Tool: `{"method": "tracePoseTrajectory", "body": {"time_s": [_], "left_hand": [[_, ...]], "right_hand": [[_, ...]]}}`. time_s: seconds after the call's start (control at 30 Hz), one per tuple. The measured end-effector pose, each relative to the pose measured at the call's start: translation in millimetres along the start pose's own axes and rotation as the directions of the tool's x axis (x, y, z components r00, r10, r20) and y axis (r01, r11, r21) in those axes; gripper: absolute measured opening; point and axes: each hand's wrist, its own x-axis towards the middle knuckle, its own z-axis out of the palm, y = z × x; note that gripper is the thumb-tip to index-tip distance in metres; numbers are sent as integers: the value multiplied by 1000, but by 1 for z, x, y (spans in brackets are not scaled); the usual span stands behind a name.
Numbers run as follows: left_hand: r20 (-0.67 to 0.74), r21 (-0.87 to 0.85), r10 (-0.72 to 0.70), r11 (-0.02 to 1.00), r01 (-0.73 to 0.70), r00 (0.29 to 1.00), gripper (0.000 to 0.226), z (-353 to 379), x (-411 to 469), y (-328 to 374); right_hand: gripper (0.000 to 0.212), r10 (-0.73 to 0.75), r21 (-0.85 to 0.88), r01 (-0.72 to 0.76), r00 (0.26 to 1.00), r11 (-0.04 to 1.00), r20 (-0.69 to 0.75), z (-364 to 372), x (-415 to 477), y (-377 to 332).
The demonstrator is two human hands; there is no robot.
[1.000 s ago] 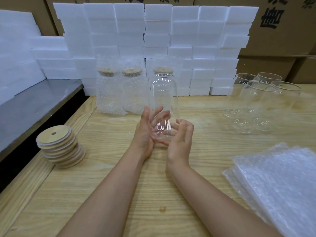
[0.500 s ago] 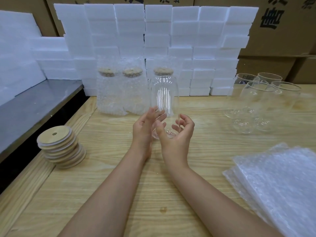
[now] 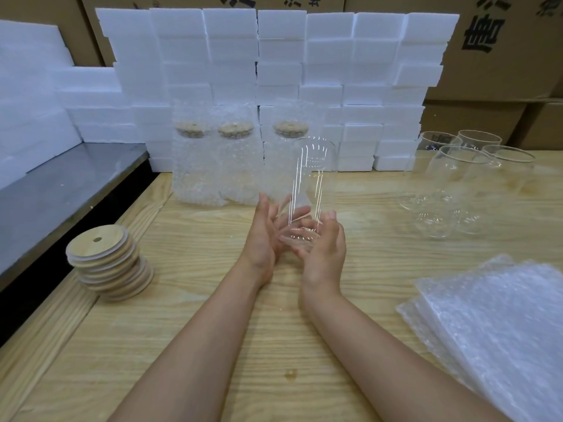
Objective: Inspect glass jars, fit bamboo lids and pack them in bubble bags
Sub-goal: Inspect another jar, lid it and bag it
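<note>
Inspection looks the step in hand. Bamboo lids [image 3: 109, 263] stand stacked far left. Your left grip [image 3: 265, 236] presses straight fingers to the glass jar [image 3: 307, 190], upright above the counter [image 3: 122, 345]; your right grip [image 3: 326, 251] curls round its base. Next you need a lid; nothing blocks it. Bubble bags [image 3: 502, 330] lie right.
</note>
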Motion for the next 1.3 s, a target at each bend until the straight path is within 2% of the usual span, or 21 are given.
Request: {"method": "tracePoseTrajectory", "body": {"time_s": [0.23,0.37,0.5,0.57,0.7,0.83,0.97,1.07,1.17,1.3], "left_hand": [[11,79,15,997,-15,1000,61,-1,-1,-2],[-55,82,57,995,-52,997,68,1,-3,-2],[-110,22,120,993,-119,987,50,1,-5,-1],[-162,12,150,989,-150,975,45,2,-7,0],[-201,7,189,981,-192,961,39,2,-7,0],[-227,76,247,969,-236,942,53,0,-6,-2],[-231,92,258,966,-243,938,56,1,-6,-1],[-237,67,241,971,-231,941,51,1,-6,1],[-202,47,190,982,-185,961,63,1,-4,1],[-79,56,104,993,-100,991,90,0,-7,2]], "right_hand": [[29,67,21,-67,998,998,21,-1,3,-2],[36,7,-91,-4,999,996,41,-2,3,0],[14,-110,-227,113,994,967,27,-5,4,0],[8,-178,-264,190,982,946,69,-7,6,-2],[37,-232,-337,290,951,896,202,-6,6,-6],[63,-201,-404,295,945,866,258,-7,7,-2],[56,-214,-375,293,947,879,240,-8,10,-2],[50,-158,-291,218,963,931,218,-7,11,-4],[44,-65,-179,100,980,979,189,-9,15,-1],[31,19,-65,-9,987,998,157,-9,19,-2]]}}
